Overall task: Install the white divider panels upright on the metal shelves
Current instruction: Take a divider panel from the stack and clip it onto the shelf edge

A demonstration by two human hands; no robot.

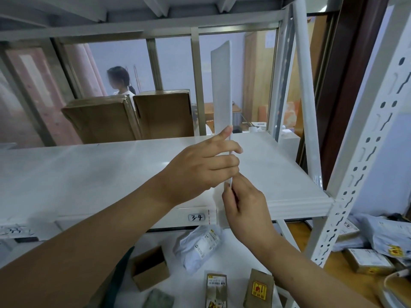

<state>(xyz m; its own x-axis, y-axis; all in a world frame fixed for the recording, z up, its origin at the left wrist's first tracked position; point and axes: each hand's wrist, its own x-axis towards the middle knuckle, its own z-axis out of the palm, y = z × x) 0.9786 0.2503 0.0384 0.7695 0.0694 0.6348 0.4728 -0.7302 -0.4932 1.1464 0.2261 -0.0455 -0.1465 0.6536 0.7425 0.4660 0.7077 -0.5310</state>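
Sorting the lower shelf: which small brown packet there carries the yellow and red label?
The right brown packet; the left brown packet beside it has a white barcode label instead.

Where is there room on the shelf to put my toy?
The white shelf is bare left of the divider panel, up to the cardboard boxes behind. A smaller bare patch lies between panel and right post. The lower shelf is crowded with parcels.

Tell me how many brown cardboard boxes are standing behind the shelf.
2: one cardboard box on the left, the other cardboard box just right of it, both beyond the back edge of the shelf. More may be hidden behind the frame.
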